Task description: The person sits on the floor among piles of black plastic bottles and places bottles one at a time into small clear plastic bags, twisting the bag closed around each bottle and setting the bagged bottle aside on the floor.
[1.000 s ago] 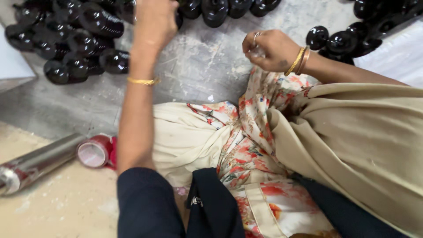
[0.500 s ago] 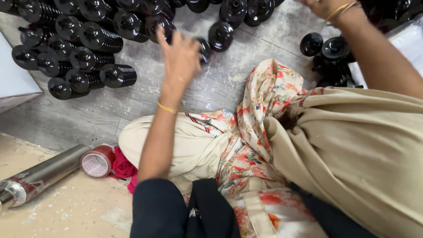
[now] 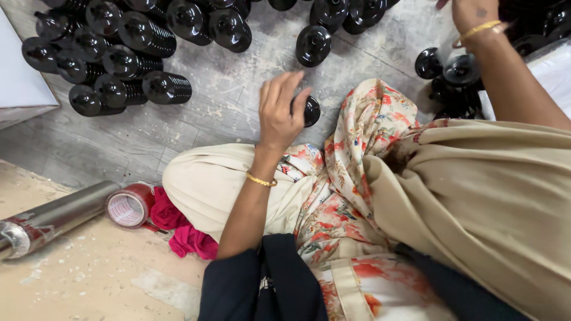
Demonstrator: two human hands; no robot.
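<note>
The left hand (image 3: pixel 279 113) closes its grip on a black ribbed part (image 3: pixel 310 110) just above the knee, over the grey floor (image 3: pixel 238 95); the right hand (image 3: pixel 470 10) reaches the top edge, grip impossible to tell; more black parts (image 3: pixel 119 59) lie piled at upper left.

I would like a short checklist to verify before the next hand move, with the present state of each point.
1. Left hand grips the small glossy black plastic piece: ok.
2. Its fingers fully wrap that piece: cannot tell.
3. Right hand fully visible: not ok, cut by the edge.
4. Right hand holds something: cannot tell.
5. Stacked black ribbed pieces lie apart from the left hand: ok.
</note>
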